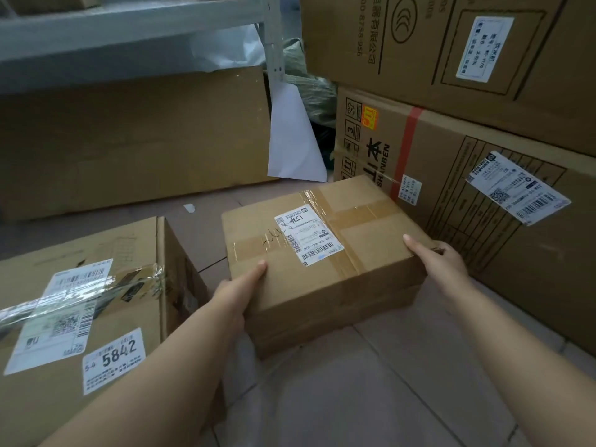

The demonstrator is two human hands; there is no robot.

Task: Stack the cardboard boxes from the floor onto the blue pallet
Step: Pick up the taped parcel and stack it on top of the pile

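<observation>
a person has both hands on a small cardboard box (325,262). the left hand (240,290) presses flat on the near left corner, with the thumb lying on top. the right hand (440,261) grips the right edge, thumb on top and fingers curled round the side. the box is taped shut with brown tape and has a white label (308,235) on its lid. i cannot tell if it is resting on the tiled floor (371,398) or lifted a little above it. another box with the number 5842 (80,317) sits on the floor to the left, apart from the small one. two big boxes (483,156) are stacked on the right, just beside it. a long flat carton (135,140) leans under a grey shelf (129,30) at the back.
</observation>
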